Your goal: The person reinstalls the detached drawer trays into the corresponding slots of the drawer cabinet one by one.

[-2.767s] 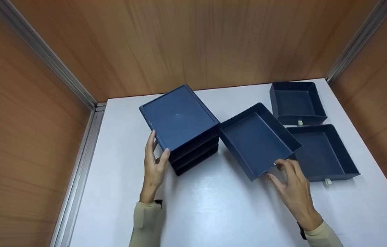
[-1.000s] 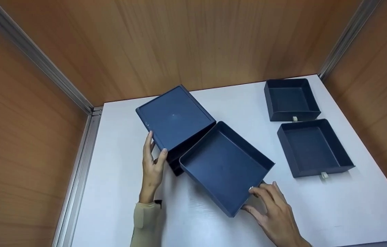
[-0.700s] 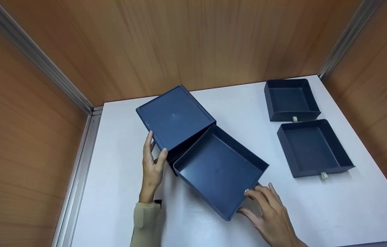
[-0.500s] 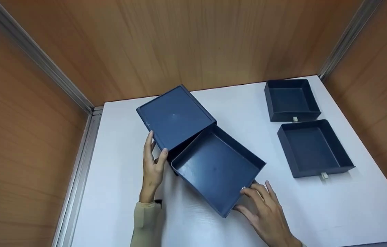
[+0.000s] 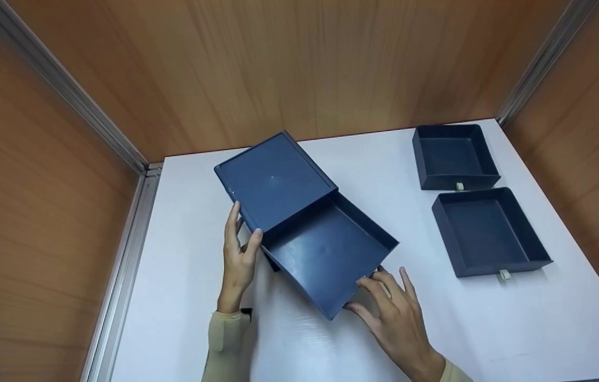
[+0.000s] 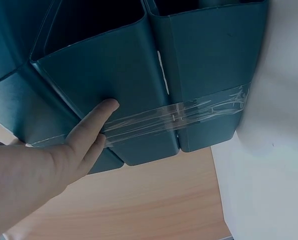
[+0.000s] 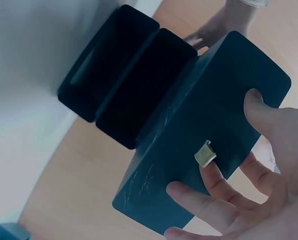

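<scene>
A dark blue drawer is partly inside the top slot of a dark blue drawer cabinet. My right hand pinches the drawer's front panel, with the thumb on its outer face and a finger at the rim. In the right wrist view, a small pale pull tab shows between the fingers. My left hand rests along the cabinet's left side, fingers fairly straight and the thumb at the front corner. Clear tape runs across that side in the left wrist view. Two dark, hollow slots lie below the drawer.
Two more dark blue drawers stand on the white table to the right: a far drawer and a nearer drawer, each with a pale tab in front. Wooden panels enclose the table at the back and both sides.
My right hand has brought the drawer from the right, lined it up with the top slot and slid its back end in. My left hand has stayed on the cabinet.
</scene>
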`<state>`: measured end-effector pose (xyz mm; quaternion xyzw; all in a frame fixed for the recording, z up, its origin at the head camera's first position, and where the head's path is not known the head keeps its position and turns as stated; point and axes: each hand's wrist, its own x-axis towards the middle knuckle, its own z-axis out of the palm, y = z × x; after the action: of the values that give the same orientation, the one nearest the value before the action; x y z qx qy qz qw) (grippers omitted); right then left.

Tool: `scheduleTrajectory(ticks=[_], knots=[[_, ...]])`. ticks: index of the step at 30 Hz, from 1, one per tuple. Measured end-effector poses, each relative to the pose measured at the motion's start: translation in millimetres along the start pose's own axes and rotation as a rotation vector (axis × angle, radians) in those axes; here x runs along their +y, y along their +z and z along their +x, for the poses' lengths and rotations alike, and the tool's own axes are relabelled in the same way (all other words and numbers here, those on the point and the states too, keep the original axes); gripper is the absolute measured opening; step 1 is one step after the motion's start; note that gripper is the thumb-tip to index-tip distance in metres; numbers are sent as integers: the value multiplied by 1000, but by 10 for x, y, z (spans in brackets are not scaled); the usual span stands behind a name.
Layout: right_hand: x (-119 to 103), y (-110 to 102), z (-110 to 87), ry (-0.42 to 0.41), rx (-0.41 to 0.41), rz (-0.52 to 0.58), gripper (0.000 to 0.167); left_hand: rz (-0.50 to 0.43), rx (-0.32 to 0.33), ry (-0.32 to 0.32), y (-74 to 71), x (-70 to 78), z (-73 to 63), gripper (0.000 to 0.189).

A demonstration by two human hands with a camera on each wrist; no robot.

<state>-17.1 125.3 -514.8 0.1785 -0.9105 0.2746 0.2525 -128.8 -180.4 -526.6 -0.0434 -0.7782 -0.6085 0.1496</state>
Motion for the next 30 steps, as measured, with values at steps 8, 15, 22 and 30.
scheduleTrajectory(ticks=[8, 15, 22, 30], knots=[[-45, 66, 92, -29, 61, -14, 58, 7, 3, 2, 17, -4, 8, 73], [-77, 172, 157, -76, 127, -26, 57, 13, 11, -9, 42, 1, 9, 73], [-106, 302, 235, -105, 148, -31, 58, 11, 12, -5, 46, -7, 1, 73], [-121, 412, 349, -106, 144, -22, 59, 1, 6, -21, 40, 7, 2, 74]])
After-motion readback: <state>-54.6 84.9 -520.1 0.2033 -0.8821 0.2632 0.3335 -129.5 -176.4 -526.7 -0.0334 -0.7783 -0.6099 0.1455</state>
